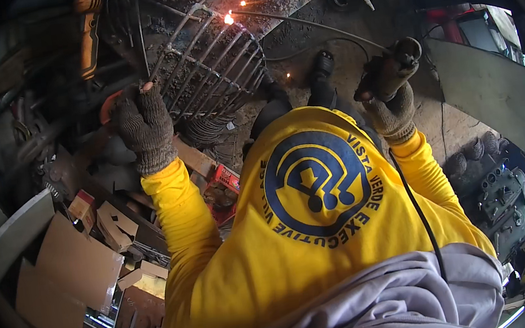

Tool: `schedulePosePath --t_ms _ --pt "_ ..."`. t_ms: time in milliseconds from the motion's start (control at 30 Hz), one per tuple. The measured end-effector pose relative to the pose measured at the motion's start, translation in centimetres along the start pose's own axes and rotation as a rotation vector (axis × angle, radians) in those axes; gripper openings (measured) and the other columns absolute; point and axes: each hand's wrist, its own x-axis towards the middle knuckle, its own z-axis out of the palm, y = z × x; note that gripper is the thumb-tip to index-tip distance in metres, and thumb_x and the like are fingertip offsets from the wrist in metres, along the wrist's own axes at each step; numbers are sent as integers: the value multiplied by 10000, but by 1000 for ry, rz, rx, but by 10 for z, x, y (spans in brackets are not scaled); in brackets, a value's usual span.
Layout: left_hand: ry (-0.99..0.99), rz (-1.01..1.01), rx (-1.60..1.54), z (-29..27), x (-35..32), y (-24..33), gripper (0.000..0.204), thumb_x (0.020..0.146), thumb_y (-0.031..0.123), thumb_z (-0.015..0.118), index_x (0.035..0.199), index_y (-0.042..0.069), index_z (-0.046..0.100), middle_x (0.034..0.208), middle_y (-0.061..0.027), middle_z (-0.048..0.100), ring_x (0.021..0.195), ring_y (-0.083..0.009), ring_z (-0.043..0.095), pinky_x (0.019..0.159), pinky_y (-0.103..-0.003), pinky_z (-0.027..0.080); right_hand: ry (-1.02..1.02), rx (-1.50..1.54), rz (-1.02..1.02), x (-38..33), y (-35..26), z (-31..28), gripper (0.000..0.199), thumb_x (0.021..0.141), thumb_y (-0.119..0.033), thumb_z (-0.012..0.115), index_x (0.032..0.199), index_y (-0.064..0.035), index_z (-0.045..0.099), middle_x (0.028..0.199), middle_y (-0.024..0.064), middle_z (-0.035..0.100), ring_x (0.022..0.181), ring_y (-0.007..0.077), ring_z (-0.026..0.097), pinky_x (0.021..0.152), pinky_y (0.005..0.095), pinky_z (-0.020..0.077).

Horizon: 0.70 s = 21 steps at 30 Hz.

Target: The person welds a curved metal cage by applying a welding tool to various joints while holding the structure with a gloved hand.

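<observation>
My right hand (392, 110), in a knitted glove, is closed around a welding electrode holder (399, 64). A long thin welding rod (318, 27) runs from it to the upper left. Its tip meets the far edge of a metal bar grate (206, 63), where a bright orange glow (228, 19) burns. My left hand (147, 128), also gloved, is at the grate's left side with its fingers drawn together and a bare fingertip poking out. What they hold, if anything, is hidden. A curved orange thing (110, 107) shows just behind the left hand.
A yellow-orange tool (90, 38) lies at the upper left. Opened cardboard boxes (70, 270) and a red box (226, 178) are at the lower left. A black cable (420, 211) hangs over my body. Grey machinery (506, 201) stands at the right; sparks fly near my feet.
</observation>
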Motion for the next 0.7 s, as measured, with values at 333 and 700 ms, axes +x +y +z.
schedulePosePath --t_ms 333,700 --pt "-44 -55 -20 -4 2 10 315 921 327 552 804 54 658 738 -129 626 723 -347 573 670 -425 427 -27 -15 42 -3 4 -1 455 770 -141 720 1151 29 541 836 61 658 732 133 618 713 258 483" --pt "-12 -34 -94 -3 0 14 348 933 354 545 853 23 616 768 -121 612 698 -262 593 627 -355 444 -33 -101 64 -3 2 -3 478 762 -216 757 1143 1 566 894 82 662 791 192 634 774 290 488"
